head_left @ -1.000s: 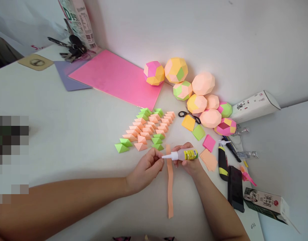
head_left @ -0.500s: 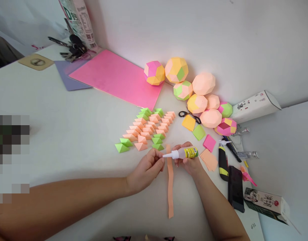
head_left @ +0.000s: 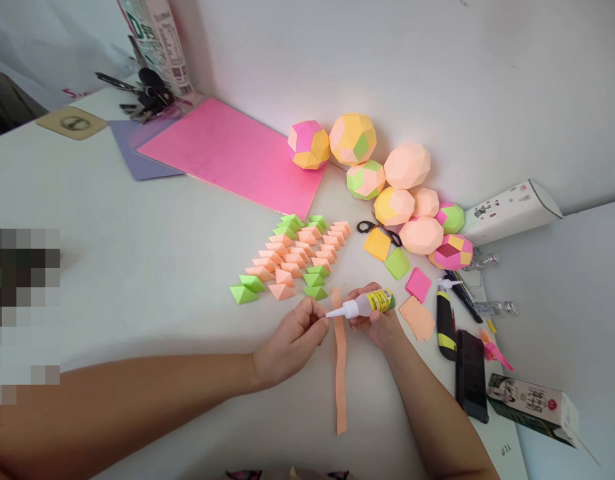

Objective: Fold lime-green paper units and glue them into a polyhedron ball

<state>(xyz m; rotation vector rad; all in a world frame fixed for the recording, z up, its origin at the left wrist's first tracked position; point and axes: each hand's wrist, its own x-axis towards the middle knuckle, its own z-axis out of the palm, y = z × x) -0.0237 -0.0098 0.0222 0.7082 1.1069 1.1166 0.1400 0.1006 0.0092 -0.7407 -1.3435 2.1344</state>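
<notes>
My right hand (head_left: 373,321) is wrapped round a small glue bottle (head_left: 382,301) with a yellow label, its long white nozzle pointing left. At the nozzle's tip, my left hand (head_left: 295,337) is closed in a pinch; whatever lies between its fingertips is too small or hidden to tell. Beneath the bottle, a long peach paper strip (head_left: 340,380) stretches down the white table. Beyond my hands stand slanting rows of folded paper pieces, peach (head_left: 281,291) and green (head_left: 244,293).
Several paper balls (head_left: 406,167) sit at the back by the wall, beside black-handled scissors (head_left: 366,227). Coloured paper squares (head_left: 418,285) lie right of my hands. Further right are a cutter (head_left: 444,320), a phone (head_left: 471,377) and a drink carton (head_left: 532,407). A pink sheet (head_left: 227,153) lies back left.
The glue bottle has tilted slightly, its rear end higher and its nozzle tip a touch lower. Both hands stay nearly in place.
</notes>
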